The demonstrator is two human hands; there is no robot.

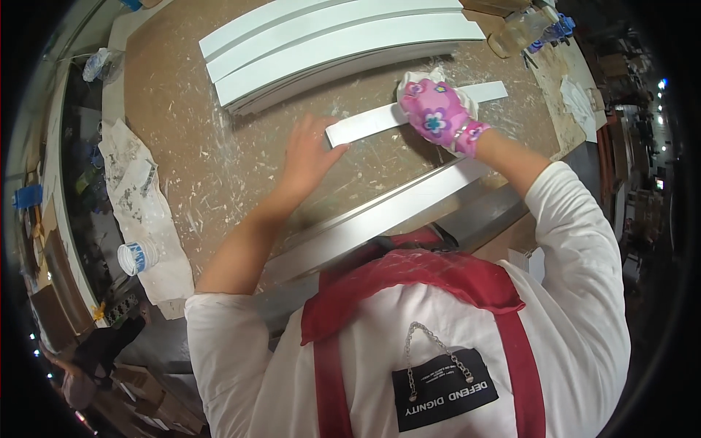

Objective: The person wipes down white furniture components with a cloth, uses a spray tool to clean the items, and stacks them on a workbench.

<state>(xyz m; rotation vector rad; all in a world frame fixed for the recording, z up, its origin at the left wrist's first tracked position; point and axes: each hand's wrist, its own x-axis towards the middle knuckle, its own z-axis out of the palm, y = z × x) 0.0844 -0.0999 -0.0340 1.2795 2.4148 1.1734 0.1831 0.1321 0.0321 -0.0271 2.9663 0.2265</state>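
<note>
A narrow white strip (369, 125) lies across the brown worktable in front of me. My left hand (308, 150) is bare and grips its left end, with the thumb at the near corner and the fingers at the far one. On the strip's right half rests my right hand (438, 113), in a pink flowered glove. It is closed over a white cloth (423, 76) pressed against the strip; the fingertips are hidden. Nearer to my body, a longer white board (387, 214) lies along the table's front edge.
Beyond the strip sits a stack of white boards (336, 47). A cloudy plastic bottle (511, 35) lies at the far right, near a crumpled white cloth (577, 102). On the left are a stained paper sheet (135, 197) and a white tub (137, 258). The brown tabletop (197, 146) is paint-spattered.
</note>
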